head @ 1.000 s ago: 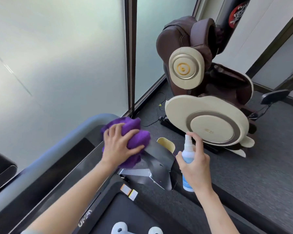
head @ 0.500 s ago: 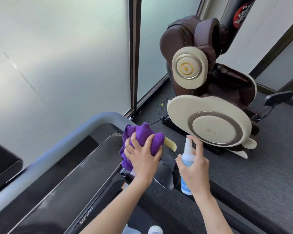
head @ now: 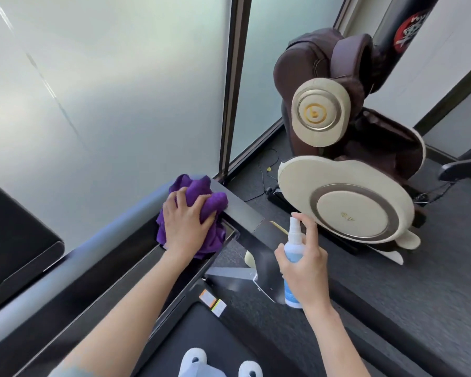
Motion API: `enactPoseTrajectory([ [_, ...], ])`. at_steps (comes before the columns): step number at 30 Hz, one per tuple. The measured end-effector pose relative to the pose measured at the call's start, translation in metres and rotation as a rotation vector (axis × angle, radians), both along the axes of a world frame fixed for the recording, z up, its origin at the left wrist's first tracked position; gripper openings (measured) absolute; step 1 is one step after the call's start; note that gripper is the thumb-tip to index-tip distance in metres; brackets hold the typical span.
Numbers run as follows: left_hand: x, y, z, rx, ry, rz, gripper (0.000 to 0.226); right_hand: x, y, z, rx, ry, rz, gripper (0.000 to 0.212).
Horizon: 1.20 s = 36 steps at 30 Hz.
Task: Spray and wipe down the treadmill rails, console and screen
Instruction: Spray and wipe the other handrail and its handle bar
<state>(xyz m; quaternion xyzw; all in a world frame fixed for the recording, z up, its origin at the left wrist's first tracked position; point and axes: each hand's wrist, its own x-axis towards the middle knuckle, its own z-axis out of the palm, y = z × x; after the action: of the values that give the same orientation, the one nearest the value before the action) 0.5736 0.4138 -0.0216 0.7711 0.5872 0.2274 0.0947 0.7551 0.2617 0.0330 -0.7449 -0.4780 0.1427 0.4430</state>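
Observation:
My left hand (head: 186, 225) presses a bunched purple cloth (head: 199, 195) onto the right corner of the treadmill console (head: 112, 284), where the grey front rail (head: 93, 242) bends into the dark right handrail (head: 242, 213). The fingers spread over the cloth and curl into it. My right hand (head: 305, 263) grips a small white and blue spray bottle (head: 294, 246) upright, just right of the console, index finger on the nozzle top. The bottle's lower half is mostly hidden by my palm.
A brown and cream massage chair (head: 346, 202) stands on grey carpet to the right. Frosted glass panels with a dark frame post (head: 233, 85) rise right behind the console. The treadmill belt (head: 201, 336) and my light slippers (head: 220, 367) lie below. A black bag hangs at top right.
My left hand has slid the purple cloth from the console's right end back up to the rail corner. The right hand and bottle have held about the same place.

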Motion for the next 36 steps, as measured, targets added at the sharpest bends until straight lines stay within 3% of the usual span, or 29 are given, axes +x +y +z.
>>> enactPoseTrajectory([
  [4, -0.03, -0.044, -0.008, -0.07, 0.022, -0.119, 0.048, -0.011, -0.007, -0.003, 0.003, -0.028, -0.03, 0.064],
  [10, -0.027, -0.066, -0.005, -0.102, 0.022, -0.004, 0.054, -0.019, -0.019, -0.008, -0.002, -0.013, -0.042, 0.063],
  [15, 0.005, -0.097, -0.005, -0.115, -0.074, 0.071, 0.028, -0.001, -0.036, -0.006, -0.04, -0.051, -0.071, 0.059],
  [18, 0.03, -0.122, -0.005, -0.094, -0.216, 0.161, 0.026, 0.032, -0.063, -0.01, -0.029, -0.124, -0.081, 0.059],
  [26, 0.101, -0.212, 0.014, -0.082, -0.578, 0.364, 0.027, 0.126, -0.145, -0.016, -0.128, -0.219, 0.125, 0.059],
  [36, 0.117, -0.301, 0.011, -0.108, -0.555, 0.434, 0.027, 0.155, -0.154, -0.005, -0.18, -0.32, 0.314, 0.063],
])
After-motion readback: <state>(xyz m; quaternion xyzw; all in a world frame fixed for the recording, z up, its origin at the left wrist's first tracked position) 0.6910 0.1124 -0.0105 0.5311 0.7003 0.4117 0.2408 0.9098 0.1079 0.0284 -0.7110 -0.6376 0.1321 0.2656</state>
